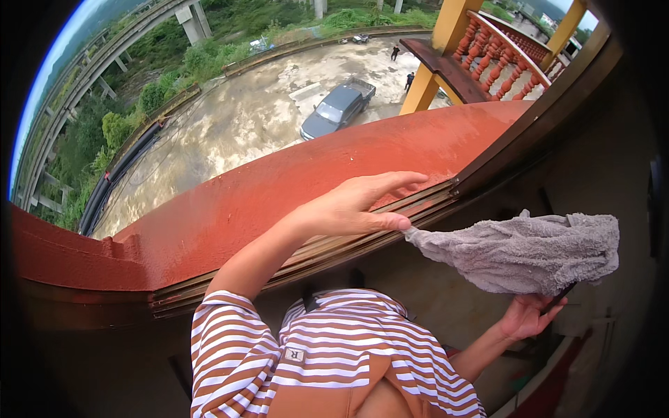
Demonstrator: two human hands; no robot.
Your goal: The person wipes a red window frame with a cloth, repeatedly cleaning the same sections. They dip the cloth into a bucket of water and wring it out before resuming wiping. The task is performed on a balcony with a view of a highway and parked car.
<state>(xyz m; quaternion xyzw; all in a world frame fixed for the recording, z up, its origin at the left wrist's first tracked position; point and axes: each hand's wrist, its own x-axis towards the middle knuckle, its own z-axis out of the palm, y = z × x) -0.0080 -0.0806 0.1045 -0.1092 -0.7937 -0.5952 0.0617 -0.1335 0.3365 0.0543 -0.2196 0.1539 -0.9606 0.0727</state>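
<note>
A crumpled grey terry cloth (522,253) hangs over the upper part of a dark, narrow object (564,293), whose kind cannot be told. My right hand (530,316) grips this object just below the cloth. My left hand (366,204) is over the window's sill track, with the cloth's drawn-out corner at its thumb tip; the cloth tapers to that point as if pinched. Its upper fingers are stretched out above the red ledge (292,172). Beneath the left forearm runs the grooved brown metal window track (334,243).
The dark window frame (543,115) rises at right. Beyond the ledge is a drop to a yard with a grey pickup truck (337,107) and two people. A balcony with a red baluster railing (494,62) stands at upper right. Indoors, the surroundings are dark.
</note>
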